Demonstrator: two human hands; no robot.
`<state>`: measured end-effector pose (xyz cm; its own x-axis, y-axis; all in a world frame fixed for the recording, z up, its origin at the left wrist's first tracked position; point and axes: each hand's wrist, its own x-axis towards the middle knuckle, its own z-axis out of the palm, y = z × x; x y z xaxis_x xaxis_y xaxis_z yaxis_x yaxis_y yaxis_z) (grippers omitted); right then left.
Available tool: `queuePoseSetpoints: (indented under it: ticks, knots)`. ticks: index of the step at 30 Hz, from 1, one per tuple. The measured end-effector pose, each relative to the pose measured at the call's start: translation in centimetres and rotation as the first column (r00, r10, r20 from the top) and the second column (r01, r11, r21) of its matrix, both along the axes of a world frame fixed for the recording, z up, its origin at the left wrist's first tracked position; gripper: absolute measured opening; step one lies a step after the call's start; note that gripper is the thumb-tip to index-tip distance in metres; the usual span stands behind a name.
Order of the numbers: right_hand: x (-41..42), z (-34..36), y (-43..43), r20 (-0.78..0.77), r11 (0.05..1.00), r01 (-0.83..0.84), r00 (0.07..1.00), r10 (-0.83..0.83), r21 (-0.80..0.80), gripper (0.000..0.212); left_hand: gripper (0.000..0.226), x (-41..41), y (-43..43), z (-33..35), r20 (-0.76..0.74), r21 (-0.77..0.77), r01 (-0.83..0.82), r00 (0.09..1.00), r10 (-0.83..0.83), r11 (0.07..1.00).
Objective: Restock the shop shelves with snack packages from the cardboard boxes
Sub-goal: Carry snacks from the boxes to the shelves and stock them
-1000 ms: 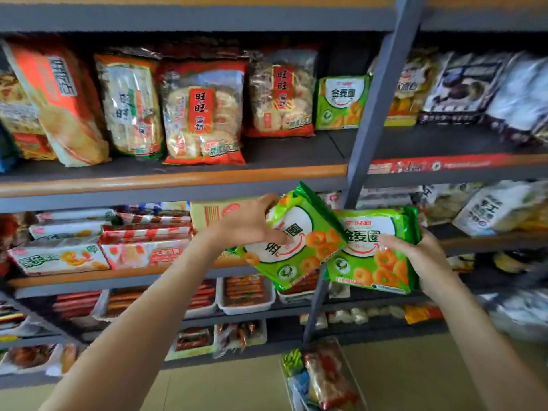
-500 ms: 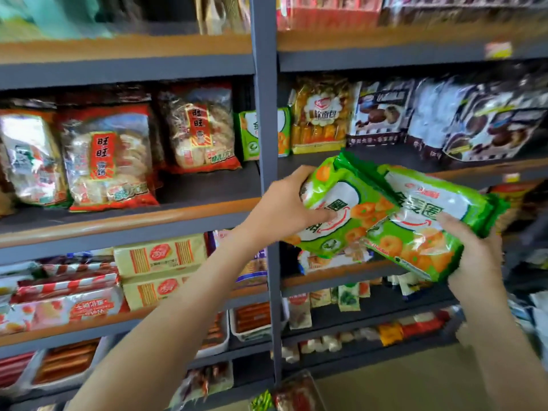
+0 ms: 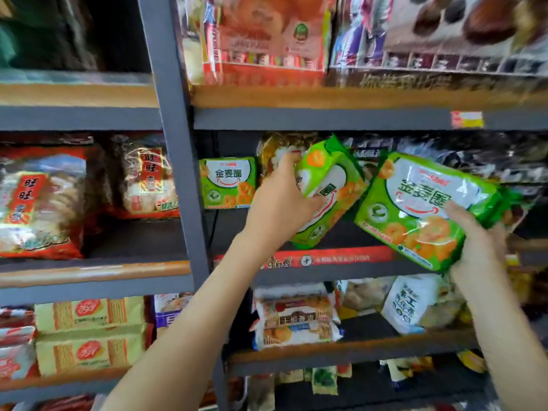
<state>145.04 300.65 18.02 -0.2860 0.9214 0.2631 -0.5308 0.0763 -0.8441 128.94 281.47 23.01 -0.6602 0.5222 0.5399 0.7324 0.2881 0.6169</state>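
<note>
**RESTOCK CHECK: TWO GREEN PACKS IN HAND, NEITHER SHELVED YET**

Step in hand, by my reading: placing stock on the mid shelf [image 3: 326, 275] of the right-hand bay.

Left hand [image 3: 281, 203] is gripping the first green pack [image 3: 329, 185] by its left side, thumb across the printed face and fingers curled over the top edge. Pack is tilting, top leaning right, low end hanging just above the shelf's front edge, left of centre. Cannot tell whether it is touching the board.

Right hand [image 3: 477, 241] is clamping the second green pack [image 3: 421, 209] at its lower right corner, thumb on the face, other fingers hidden behind. This pack is sitting out in front of the shelf's front edge, twd the right, also tilted. The two packs are meeting or overlapping at their near edges; contact not confirmable.

A shelved green pack [image 3: 226, 182] of the same print is standing upright at the shelf's back-left corner, just beside the upright post [image 3: 178, 173]. A yellow bag [image 3: 272, 149] is standing next to it, partly behind the left hand. Board in front of the shelved pack is showing bare. Red rice-cracker bags [image 3: 38, 200] are occupying the left bay, same level.

Next move, as judged: left pack is going in first. It needs turning upright, label out, and sliding back along the left end to line up w/ the matching pack. Watch the yellow bag, as a knock could tip it. Right pack is waiting its turn and prob. wants the slot in front of or beside the first.
</note>
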Motion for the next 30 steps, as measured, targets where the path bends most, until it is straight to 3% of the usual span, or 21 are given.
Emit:
queuePoseSetpoints:
  ticks: [2, 6, 9, 12, 15, 18, 24, 30]
  knots:
    - [-2.3, 0.4, 2.8, 0.056, 0.992, -0.103, 0.994, 0.099, 0.078, 0.042, 0.064, -0.5, 1.3, 0.3, -0.046, -0.03, -0.113, 0.993, 0.111, 0.993]
    - [-8.8, 0.4, 6.2, 0.19, 0.937, -0.34, 0.928, 0.32, 0.083, 0.038, 0.062, -1.5, 2.9, 0.0, -0.119, -0.055, -0.303, 0.948, 0.295, 0.951]
    - [-13.4, 0.2, 6.7, 0.309, 0.856, -0.512, 0.828, 0.468, 0.076, 0.044, 0.068, -3.0, 3.3, 0.5, -0.26, -0.177, -0.5, 0.855, 0.45, 0.848]
    - [-16.4, -0.6, 7.0, 0.358, 0.804, -0.592, 0.763, 0.538, 0.053, 0.037, 0.063, -3.8, 3.2, 0.5, -0.408, -0.271, -0.626, 0.763, 0.502, 0.731]
    - [-18.2, -1.5, 7.4, 0.52, 0.785, -0.611, 0.706, 0.482, 0.103, 0.052, 0.06, -3.9, 3.2, 0.1, -0.494, -0.294, -0.673, 0.715, 0.495, 0.678]
    - [-18.7, -1.8, 7.8, 0.66, 0.739, -0.649, 0.637, 0.399, 0.18, 0.044, 0.063, -4.0, 3.2, -0.3, -0.522, -0.336, -0.671, 0.717, 0.462, 0.661]
    - [-19.8, -1.7, 7.6, 0.64, 0.721, -0.672, 0.632, 0.436, 0.172, 0.032, 0.061, -4.6, 2.6, -2.0, -0.59, -0.432, -0.689, 0.704, 0.395, 0.582]
    - [-23.4, -1.0, 4.6, 0.687, 0.543, -0.832, 0.462, 0.561, 0.116, 0.034, 0.063, -5.7, 2.1, -3.4, -0.572, -0.474, -0.684, 0.718, 0.396, 0.555]
